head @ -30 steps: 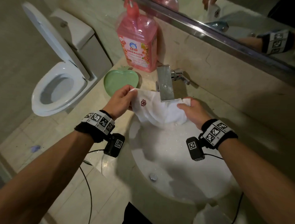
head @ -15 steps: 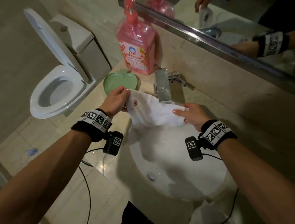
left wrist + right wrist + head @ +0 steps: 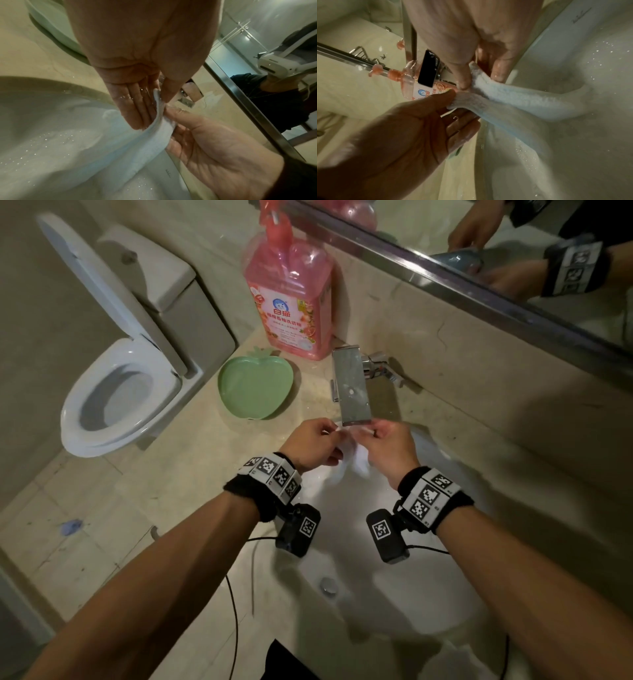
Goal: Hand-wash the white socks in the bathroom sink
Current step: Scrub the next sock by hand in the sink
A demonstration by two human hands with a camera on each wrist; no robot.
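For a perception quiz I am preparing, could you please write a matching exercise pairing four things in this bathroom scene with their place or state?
Things:
1. white sock
2. green dish
3. pink bottle
4. toilet lid

States:
A. raised
B. upright against the wall, behind the faucet
C. on the counter, left of the faucet
D. pinched by left hand and right hand over the sink

Pairs: 1-D, 2-C, 3-B, 4-A

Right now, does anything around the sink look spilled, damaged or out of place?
Nothing stands out. Both hands, left and right, pinch the white sock over the sink below the tap. The pink soap bottle stands upright beside the green dish. Only water droplets dot the basin.
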